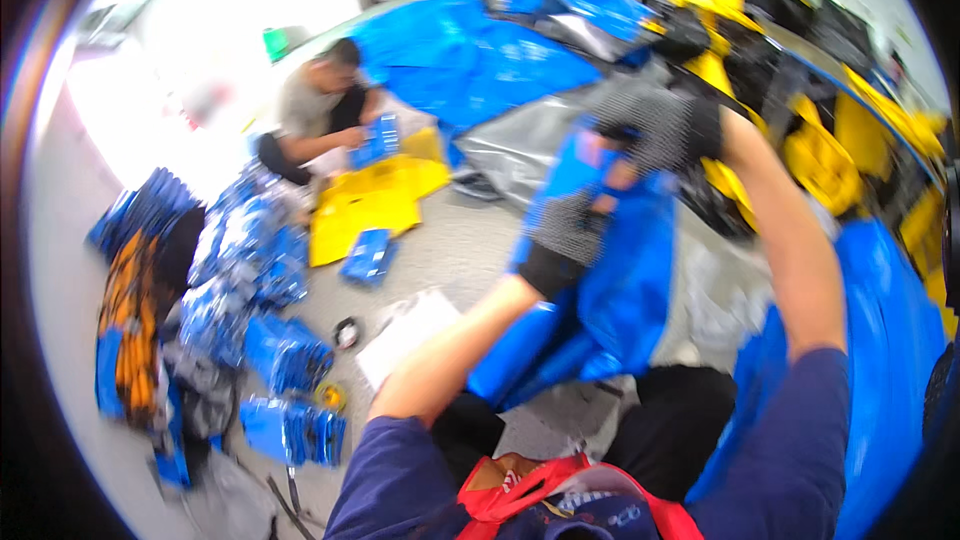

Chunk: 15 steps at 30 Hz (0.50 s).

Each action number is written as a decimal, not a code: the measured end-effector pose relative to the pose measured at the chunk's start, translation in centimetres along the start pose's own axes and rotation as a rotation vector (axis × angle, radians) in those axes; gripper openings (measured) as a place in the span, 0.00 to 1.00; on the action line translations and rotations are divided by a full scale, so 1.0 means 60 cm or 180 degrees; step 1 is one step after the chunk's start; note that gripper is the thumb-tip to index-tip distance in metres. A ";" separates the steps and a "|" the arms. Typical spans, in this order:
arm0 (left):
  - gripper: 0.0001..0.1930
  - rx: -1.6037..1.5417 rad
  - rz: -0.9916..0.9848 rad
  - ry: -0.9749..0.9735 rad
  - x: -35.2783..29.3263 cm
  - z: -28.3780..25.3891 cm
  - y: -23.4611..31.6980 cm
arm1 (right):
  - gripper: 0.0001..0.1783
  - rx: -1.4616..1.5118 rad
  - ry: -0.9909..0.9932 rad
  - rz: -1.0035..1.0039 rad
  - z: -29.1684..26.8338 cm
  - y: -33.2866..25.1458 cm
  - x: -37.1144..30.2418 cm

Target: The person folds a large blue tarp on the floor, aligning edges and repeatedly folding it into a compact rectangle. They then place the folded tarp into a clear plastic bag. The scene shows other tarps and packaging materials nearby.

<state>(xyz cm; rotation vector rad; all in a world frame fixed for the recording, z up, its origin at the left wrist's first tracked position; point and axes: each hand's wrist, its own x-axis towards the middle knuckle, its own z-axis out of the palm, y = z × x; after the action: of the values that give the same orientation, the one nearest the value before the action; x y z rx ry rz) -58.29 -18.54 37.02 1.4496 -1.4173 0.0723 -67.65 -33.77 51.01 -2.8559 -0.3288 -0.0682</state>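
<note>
A shiny blue plastic sheet [625, 285] hangs in folds in front of me and drops between my knees. My left hand [572, 230], in a grey knit glove with bare fingertips, grips it near its upper left part. Above and to the right, my right hand [650, 125], gloved the same way, is closed on the sheet's top edge. Motion smears the fingers somewhat, and the material between the hands is partly hidden.
At far left, a person [315, 105] crouches over yellow sheeting [365, 200] with a folded blue piece. Clear-wrapped blue packets [290, 350] are piled at left. Behind lie a large blue sheet [450, 55] and grey sheeting [530, 140]; yellow and black material [820, 155] fills the right.
</note>
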 end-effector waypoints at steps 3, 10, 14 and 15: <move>0.15 -0.0425 -0.0046 0.0210 -0.011 0.029 -0.009 | 0.24 -0.0804 0.0689 -0.0135 -0.007 -0.010 -0.028; 0.11 -0.0628 0.0172 0.0143 -0.023 0.015 0.016 | 0.22 0.1059 -0.0223 0.1161 -0.002 -0.004 -0.011; 0.17 -0.0184 -0.0072 0.0579 -0.014 0.007 0.022 | 0.26 0.0838 0.0858 0.1188 0.015 0.019 -0.016; 0.19 0.0440 0.0326 0.1128 -0.008 -0.002 0.066 | 0.27 0.0804 0.1249 0.1156 0.009 0.047 -0.018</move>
<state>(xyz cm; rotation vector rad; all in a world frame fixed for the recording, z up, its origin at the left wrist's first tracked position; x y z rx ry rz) -61.30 -17.10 39.17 1.3931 -1.2102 0.4773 -68.08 -36.49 49.68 -2.5286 0.2430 -0.4704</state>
